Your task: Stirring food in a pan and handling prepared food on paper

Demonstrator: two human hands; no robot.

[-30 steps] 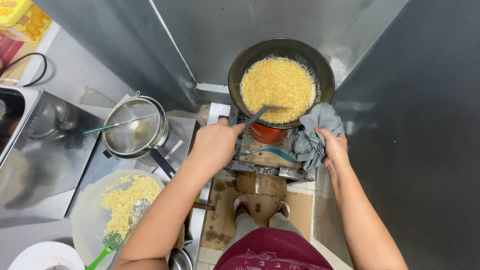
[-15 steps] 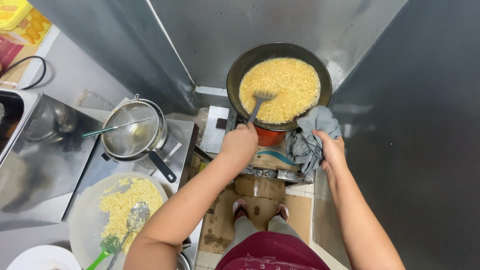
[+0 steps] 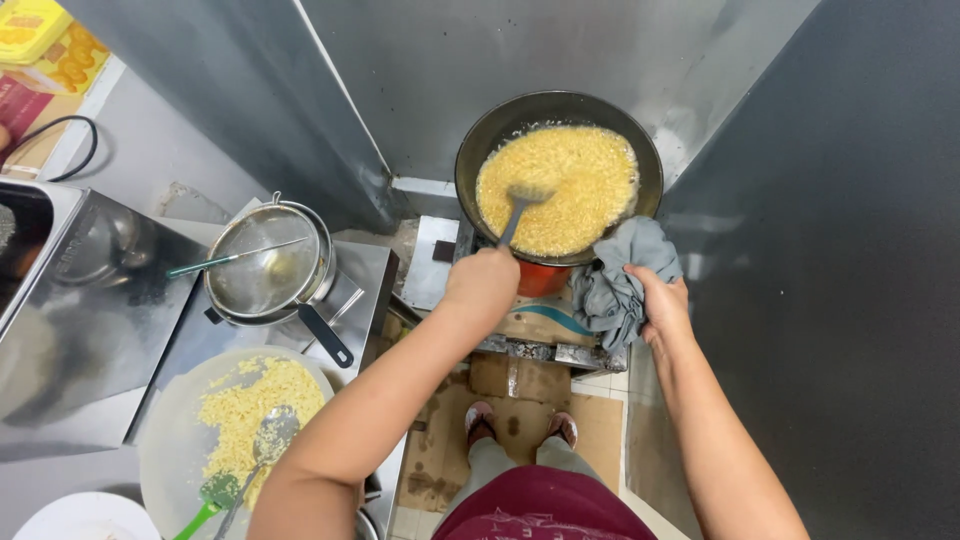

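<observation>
Yellow crumbly food fills the dark round metal pan [image 3: 470, 165] on the far burner. Our left hand [image 3: 482, 283] closes its grip on the grey spatula [image 3: 518, 207], blade in the food: stirring, we judge. Our right hand [image 3: 660, 300] clutches the grey cloth [image 3: 620, 272] at the pan's near-right rim. Next calls for steadying the pan. Steel strainer pot [image 3: 262, 270] on worktop, left.

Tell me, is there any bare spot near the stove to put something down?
A small bare steel patch lies left of the burner, between the wok and the pot with a strainer. Elsewhere it is crowded: the left hand holds the spatula, the right hand grips a grey cloth, and the noodle tray fills the counter.
</observation>
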